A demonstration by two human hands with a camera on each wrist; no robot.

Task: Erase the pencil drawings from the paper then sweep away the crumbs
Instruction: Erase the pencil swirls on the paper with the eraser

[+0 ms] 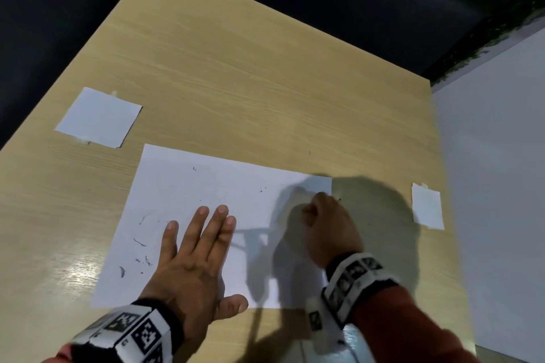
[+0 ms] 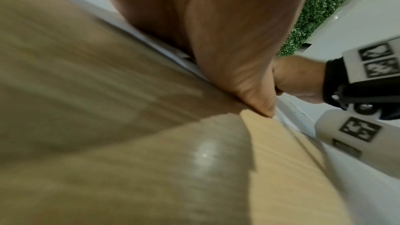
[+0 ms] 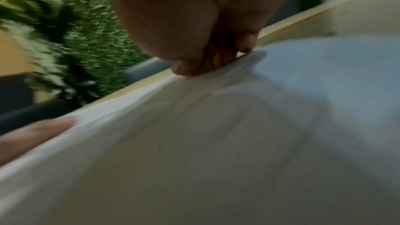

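Head view showed the left hand (image 1: 191, 262) spread flat with straight fingers, pressing the paper (image 1: 212, 203) down near its near edge, thumb tip out on the table (image 1: 236, 74). At about 3 o'clock from it, the right hand (image 1: 327, 224) was curled tight over the sheet's far right corner; the right wrist view caught something small and orange (image 3: 217, 61) pinched between the fingertips and pressed to the sheet, probably the eraser, though blur left that uncertain.

Judged from the sheet, most of the erasing looked done: no clear drawing remained, only faint traces and dark eraser crumbs (image 1: 141, 244) scattered mostly toward 9 o'clock of the left hand, a few toward 12 o'clock. Rubbing at the right corner seemed the last of it; the whole sweeping step was left.

The paper lay flat in the near middle of the table, its long axis running roughly 9 to 3 o'clock, the right end skewed slightly nearer. A small white card (image 1: 98, 116) sat at 10 o'clock, another white card (image 1: 427, 206) at 3 o'clock, both apart from the sheet
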